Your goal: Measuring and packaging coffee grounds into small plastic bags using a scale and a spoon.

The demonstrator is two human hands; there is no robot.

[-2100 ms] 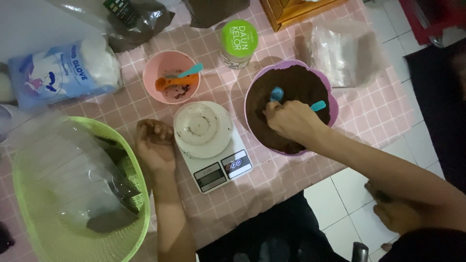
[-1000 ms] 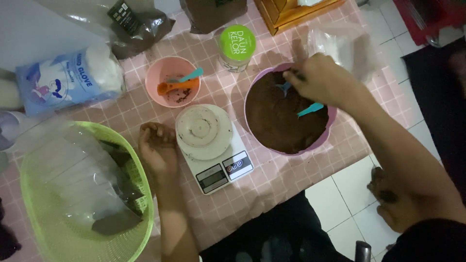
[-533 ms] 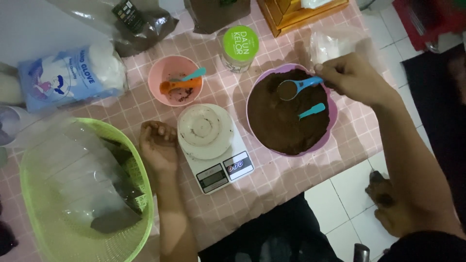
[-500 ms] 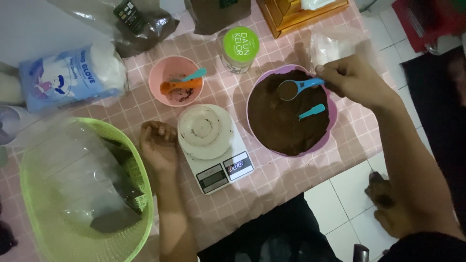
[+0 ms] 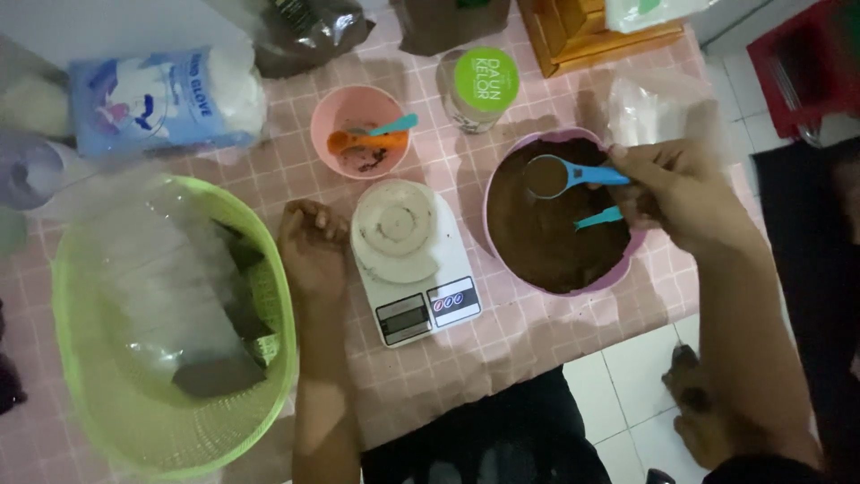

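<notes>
So the right hand (image 5: 676,193) comes in from about 4 o'clock, forearm running up across the tabletop (image 5: 528,336) edge, fingers pinched shut around the handle of a blue measuring spoon (image 5: 564,175). The spoon is held roughly level, its cup full of brown powder and pointing toward 9 o'clock, hovering over the upper part of the big pink bowl (image 5: 560,211), which is full of the same brown powder. A second blue spoon (image 5: 598,217) lies in that bowl just below the hand, at about 3 o'clock inside the rim. The left hand (image 5: 312,246) sits on the tabletop with the fingers curled in loosely; can't tell if it's holding anything. It's just beside the white kitchen scale (image 5: 412,260), on its 9 o'clock side, and up against the rim of the green basket (image 5: 170,332) with clear plastic bags in it. At 12 o'clock from the scale there's a small pink bowl (image 5: 361,132) with an orange and a teal spoon lying in it, and a green-lidded jar (image 5: 479,85) to the right of that. Compared to half a second back, hardly anything changes: same loaded spoon, same grip, same spot over the bowl. A second ago that hand was down at the bowl's top rim with the spoon in the powder, so it's lifted since. The left hand hasn't budged.
</notes>
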